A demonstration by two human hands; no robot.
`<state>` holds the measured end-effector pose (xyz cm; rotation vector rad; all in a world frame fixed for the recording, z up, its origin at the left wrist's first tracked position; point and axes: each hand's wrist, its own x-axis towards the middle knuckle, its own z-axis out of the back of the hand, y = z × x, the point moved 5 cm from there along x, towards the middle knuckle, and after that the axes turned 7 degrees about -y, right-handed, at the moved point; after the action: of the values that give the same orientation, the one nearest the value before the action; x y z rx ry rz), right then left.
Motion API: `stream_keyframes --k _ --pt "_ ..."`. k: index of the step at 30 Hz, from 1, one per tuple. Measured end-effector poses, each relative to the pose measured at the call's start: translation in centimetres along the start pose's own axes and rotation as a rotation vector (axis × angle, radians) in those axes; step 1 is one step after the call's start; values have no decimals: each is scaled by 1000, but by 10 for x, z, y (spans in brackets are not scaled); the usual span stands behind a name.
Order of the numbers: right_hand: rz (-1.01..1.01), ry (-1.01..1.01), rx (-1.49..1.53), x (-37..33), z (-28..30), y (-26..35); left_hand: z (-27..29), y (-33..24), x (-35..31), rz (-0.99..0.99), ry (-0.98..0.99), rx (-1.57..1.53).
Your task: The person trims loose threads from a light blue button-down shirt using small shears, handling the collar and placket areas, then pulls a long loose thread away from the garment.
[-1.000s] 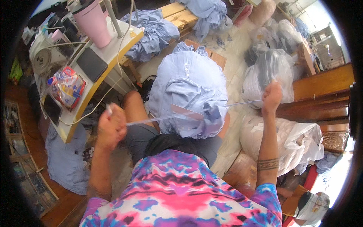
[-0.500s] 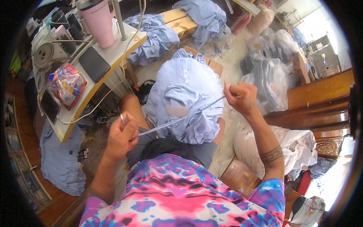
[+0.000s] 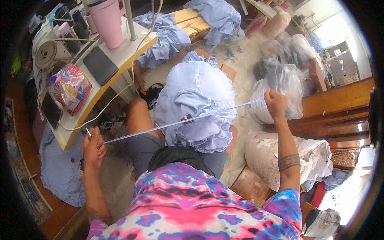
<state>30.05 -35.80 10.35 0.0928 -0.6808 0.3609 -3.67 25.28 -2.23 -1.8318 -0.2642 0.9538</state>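
A narrow light-blue fabric strip [image 3: 160, 128] is stretched almost straight from hand to hand, slanting up to the right. Its left end is in the closed fingers of my left hand [image 3: 94, 151], out at the left below the table corner. A small pointed metal tool [image 3: 88, 132] also juts from that hand; its kind is unclear. My right hand [image 3: 277, 105] is a fist around the other end. Under the strip, a bunched light-blue buttoned shirt [image 3: 192, 90] lies on my lap, a small dark label [image 3: 187, 117] showing on it.
At the left a white table [image 3: 90, 105] with a yellowish edge bears a pink tumbler [image 3: 106, 26], a phone [image 3: 100, 66] and a colourful plastic packet [image 3: 70, 88]. Blue garments drape a wooden bench [image 3: 192, 25] ahead. Stuffed plastic bags [image 3: 286, 86] stand at the right, beside wooden furniture.
My hands have moved apart, the left one outward and slightly down, the right one outward. The strip between them has grown longer. A pale tag on the shirt has given way to a dark label.
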Motion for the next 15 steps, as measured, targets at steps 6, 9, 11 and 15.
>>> stream_keyframes --k 6,9,11,15 --pt "-26 -26 -276 2 34 -92 75 1 15 -95 -251 193" --pt "-47 -20 -321 -5 53 -97 51 37 5 141 -2 373" --pt "-44 -16 -338 5 43 -85 40 53 -9 123 -11 444" --pt "41 -41 -306 16 31 -79 71 87 -6 97 -32 373"
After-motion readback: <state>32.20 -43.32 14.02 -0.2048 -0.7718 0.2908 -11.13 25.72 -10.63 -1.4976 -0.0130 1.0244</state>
